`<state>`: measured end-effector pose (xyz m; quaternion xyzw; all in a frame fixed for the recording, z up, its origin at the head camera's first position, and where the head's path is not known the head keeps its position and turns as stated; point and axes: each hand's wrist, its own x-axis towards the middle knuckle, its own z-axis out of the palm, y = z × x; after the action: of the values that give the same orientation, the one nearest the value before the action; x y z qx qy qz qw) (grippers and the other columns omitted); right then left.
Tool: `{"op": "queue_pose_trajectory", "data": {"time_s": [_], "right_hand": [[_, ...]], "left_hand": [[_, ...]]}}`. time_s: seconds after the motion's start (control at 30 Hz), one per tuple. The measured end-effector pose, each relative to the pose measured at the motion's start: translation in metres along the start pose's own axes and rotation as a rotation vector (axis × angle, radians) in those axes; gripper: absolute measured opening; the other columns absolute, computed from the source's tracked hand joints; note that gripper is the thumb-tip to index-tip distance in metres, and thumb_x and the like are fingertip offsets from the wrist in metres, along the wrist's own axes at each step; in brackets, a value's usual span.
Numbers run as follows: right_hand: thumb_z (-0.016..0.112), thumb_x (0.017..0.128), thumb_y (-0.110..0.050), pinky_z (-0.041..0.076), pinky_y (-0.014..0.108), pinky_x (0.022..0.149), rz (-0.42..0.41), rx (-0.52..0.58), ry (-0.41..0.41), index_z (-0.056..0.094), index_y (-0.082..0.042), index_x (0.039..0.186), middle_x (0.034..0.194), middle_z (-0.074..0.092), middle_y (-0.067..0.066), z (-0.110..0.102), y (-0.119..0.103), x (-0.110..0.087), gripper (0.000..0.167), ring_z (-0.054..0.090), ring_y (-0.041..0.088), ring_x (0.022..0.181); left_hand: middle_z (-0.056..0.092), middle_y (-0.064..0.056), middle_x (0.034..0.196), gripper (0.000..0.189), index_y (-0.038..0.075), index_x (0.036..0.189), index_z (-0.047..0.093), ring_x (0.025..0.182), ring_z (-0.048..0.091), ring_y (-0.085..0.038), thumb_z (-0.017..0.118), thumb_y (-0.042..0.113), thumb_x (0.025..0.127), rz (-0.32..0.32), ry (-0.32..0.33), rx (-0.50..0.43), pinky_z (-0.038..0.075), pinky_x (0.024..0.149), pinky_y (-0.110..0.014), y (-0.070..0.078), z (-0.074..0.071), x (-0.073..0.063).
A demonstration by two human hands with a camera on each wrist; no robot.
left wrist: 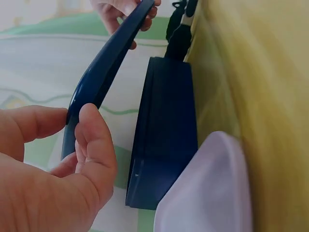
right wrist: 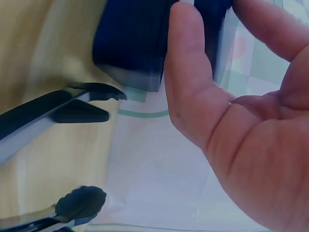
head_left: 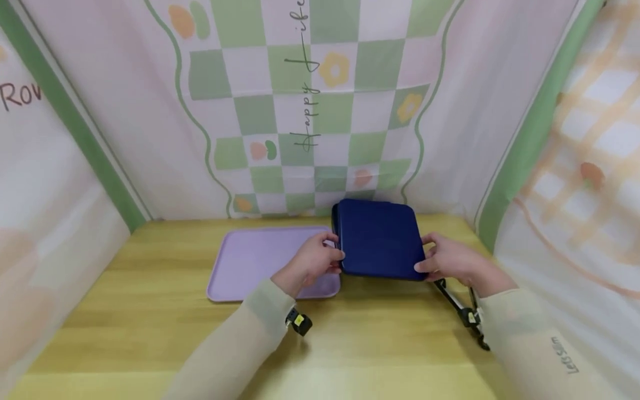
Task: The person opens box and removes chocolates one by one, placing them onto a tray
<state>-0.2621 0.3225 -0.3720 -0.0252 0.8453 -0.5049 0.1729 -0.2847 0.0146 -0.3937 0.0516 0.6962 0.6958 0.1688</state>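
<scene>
A flat navy-blue lid (head_left: 380, 239) is held level between both hands, raised above a matching navy box (left wrist: 166, 125), with a gap between them in the left wrist view. My left hand (head_left: 316, 258) pinches the lid's left edge, thumb on one face and fingers on the other. At the opposite edge, near the front corner, my right hand (head_left: 447, 260) grips it with thumb and fingers. From above, the lid hides most of the box. A lilac tray (head_left: 260, 261) lies left of the box, partly under my left hand.
Metal tongs with black parts (head_left: 452, 300) lie on the wooden table (head_left: 350, 344), just right of the box; their black scalloped tip (right wrist: 82, 205) shows in the right wrist view. Patterned cloth (head_left: 330, 111) hangs at the back and both sides.
</scene>
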Motion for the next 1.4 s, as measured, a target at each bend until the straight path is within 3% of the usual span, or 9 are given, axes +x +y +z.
{"op": "queue_pose_trajectory", "data": {"time_s": [0.13,0.33,0.43,0.57,0.9,1.07,1.23,1.33,1.4], "right_hand": [[0.07,0.091,-0.005,0.06,0.048,0.075,0.007,-0.07,-0.003,0.023,0.014,0.14,0.107,0.05,0.026,-0.001,-0.005,-0.008,0.07,0.063,0.03,0.079],[0.07,0.092,-0.006,0.06,0.045,0.073,0.014,-0.151,-0.032,0.026,0.02,0.135,0.121,0.044,0.039,0.011,-0.003,-0.026,0.067,0.066,0.034,0.09],[0.071,0.091,-0.006,0.06,0.044,0.073,0.022,-0.192,-0.042,0.03,0.02,0.131,0.117,0.043,0.036,0.019,0.003,-0.036,0.063,0.064,0.033,0.093],[0.073,0.09,-0.006,0.059,0.043,0.07,0.036,-0.238,-0.037,0.039,0.013,0.119,0.102,0.044,0.021,0.022,0.007,-0.048,0.048,0.062,0.028,0.084],[0.078,0.084,-0.008,0.058,0.041,0.064,0.108,-0.345,-0.052,0.047,0.014,0.119,0.098,0.059,0.016,0.035,0.021,-0.063,0.052,0.064,0.025,0.084],[0.078,0.084,-0.007,0.057,0.037,0.059,0.081,-0.438,-0.061,0.049,0.018,0.119,0.082,0.06,0.011,0.045,0.032,-0.062,0.052,0.064,0.023,0.069],[0.077,0.084,-0.01,0.055,0.039,0.067,0.066,-0.551,-0.05,0.051,0.021,0.121,0.068,0.059,0.006,0.05,0.037,-0.06,0.055,0.061,0.021,0.057],[0.078,0.083,-0.011,0.054,0.04,0.07,0.039,-0.617,-0.032,0.052,0.021,0.119,0.064,0.059,0.004,0.052,0.037,-0.059,0.055,0.059,0.019,0.055],[0.079,0.083,-0.014,0.054,0.042,0.071,0.014,-0.671,-0.024,0.052,0.021,0.119,0.065,0.059,0.003,0.054,0.036,-0.06,0.057,0.059,0.019,0.058]], "left_hand": [[0.057,-0.016,0.092,0.034,0.001,0.124,0.052,0.069,0.06,-0.023,0.063,-0.002,0.092,0.016,-0.039,0.048,0.058,0.078,-0.052,0.0,0.0,-0.008],[0.06,-0.016,0.091,0.036,-0.002,0.123,0.05,0.064,0.064,-0.027,0.065,-0.005,0.09,0.02,-0.084,0.088,0.059,0.076,-0.051,-0.011,-0.001,-0.029],[0.058,-0.015,0.089,0.036,-0.003,0.121,0.05,0.06,0.064,-0.026,0.066,-0.006,0.089,0.017,-0.097,0.092,0.06,0.073,-0.05,-0.02,0.002,-0.041],[0.057,-0.015,0.087,0.034,-0.005,0.117,0.049,0.059,0.065,-0.027,0.066,-0.008,0.088,0.03,-0.116,0.141,0.061,0.067,-0.047,-0.025,0.009,-0.054],[0.058,-0.012,0.077,0.02,-0.003,0.102,0.049,0.058,0.067,-0.029,0.065,-0.008,0.09,-0.01,-0.174,0.341,0.058,0.056,-0.037,-0.047,0.023,-0.079],[0.064,-0.007,0.07,0.01,-0.002,0.091,0.058,0.055,0.067,-0.022,0.066,-0.007,0.089,-0.019,-0.176,0.449,0.057,0.052,-0.032,-0.058,0.029,-0.082],[0.062,-0.003,0.064,0.009,0.0,0.091,0.062,0.052,0.065,-0.017,0.069,-0.004,0.087,0.0,-0.163,0.555,0.055,0.048,-0.028,-0.061,0.03,-0.081],[0.061,-0.001,0.059,0.014,0.001,0.096,0.062,0.051,0.063,-0.015,0.072,0.003,0.087,0.044,-0.151,0.697,0.051,0.049,-0.027,-0.061,0.03,-0.081],[0.065,-0.002,0.067,0.023,0.0,0.103,0.063,0.061,0.065,-0.014,0.074,0.01,0.086,0.092,-0.148,0.834,0.053,0.057,-0.027,-0.059,0.03,-0.082]]}}
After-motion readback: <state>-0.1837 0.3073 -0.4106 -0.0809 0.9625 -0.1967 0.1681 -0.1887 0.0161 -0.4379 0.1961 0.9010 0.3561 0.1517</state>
